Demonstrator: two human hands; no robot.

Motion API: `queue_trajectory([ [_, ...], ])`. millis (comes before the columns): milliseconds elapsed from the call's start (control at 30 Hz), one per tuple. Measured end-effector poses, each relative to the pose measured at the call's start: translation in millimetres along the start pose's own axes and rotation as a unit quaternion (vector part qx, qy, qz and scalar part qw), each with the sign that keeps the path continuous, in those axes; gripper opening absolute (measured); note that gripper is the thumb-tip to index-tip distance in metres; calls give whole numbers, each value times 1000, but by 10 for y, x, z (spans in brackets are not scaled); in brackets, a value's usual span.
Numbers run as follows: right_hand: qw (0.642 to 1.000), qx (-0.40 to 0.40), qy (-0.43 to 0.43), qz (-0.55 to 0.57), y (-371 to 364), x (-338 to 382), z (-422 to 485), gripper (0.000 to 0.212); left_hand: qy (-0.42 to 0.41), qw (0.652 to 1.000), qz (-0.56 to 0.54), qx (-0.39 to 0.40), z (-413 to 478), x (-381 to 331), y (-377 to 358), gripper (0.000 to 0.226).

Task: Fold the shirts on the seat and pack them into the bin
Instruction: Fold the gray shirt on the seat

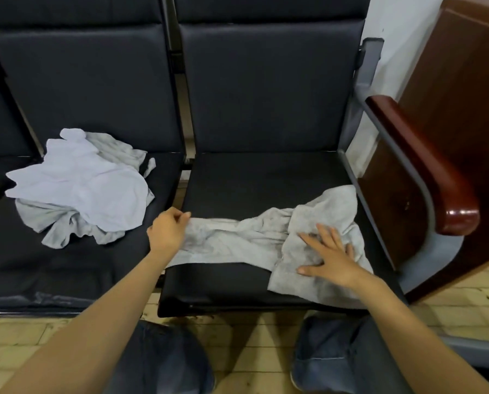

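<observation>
**Head view: flattening a grey shirt [232,241] for folding**

The left hand [168,231] is pinching one end of the grey shirt, its grip closing on the cloth, probably to pull it taut. The right hand [332,253] is pressing flat with its grip spread, anchoring the bunched end. The grey shirt is lying wrinkled across the right seat [266,180]. A crumpled pile [78,186] is sitting on the neighbouring seat. No bin is showing.

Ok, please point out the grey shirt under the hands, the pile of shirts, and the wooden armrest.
grey shirt [237,240]: head view, its bunched middle.
pile of shirts [81,180]: head view, the pale top shirt.
wooden armrest [425,166]: head view, its rounded top.
</observation>
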State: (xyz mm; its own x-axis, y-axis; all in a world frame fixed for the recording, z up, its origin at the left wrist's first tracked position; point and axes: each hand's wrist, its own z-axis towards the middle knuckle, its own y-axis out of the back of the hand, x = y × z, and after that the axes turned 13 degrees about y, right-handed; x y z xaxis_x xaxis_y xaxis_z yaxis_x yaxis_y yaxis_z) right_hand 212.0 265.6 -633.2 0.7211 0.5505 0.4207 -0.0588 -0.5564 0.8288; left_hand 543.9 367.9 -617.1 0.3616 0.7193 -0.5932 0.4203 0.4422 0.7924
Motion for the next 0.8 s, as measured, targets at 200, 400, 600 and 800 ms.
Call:
queue_trajectory([
  [200, 999, -5, -1, 53, 30, -125, -85, 71, -203, 976, 26, -72, -145, 91, -227, 20],
  [400, 983, -162, -78, 47, 22, -89, 0, 49, -457, 881, 109, 47, -450, 178, -476, 39],
  [600, 935, -278, -197, 97, 88, -188, 43, 55, -400, 887, 167, 157, -647, 70, -671, 67],
  [800, 939, -256, -227, 32, 74, -193, 64, 54, -341, 933, 52, 104, -697, 137, -569, 37],
])
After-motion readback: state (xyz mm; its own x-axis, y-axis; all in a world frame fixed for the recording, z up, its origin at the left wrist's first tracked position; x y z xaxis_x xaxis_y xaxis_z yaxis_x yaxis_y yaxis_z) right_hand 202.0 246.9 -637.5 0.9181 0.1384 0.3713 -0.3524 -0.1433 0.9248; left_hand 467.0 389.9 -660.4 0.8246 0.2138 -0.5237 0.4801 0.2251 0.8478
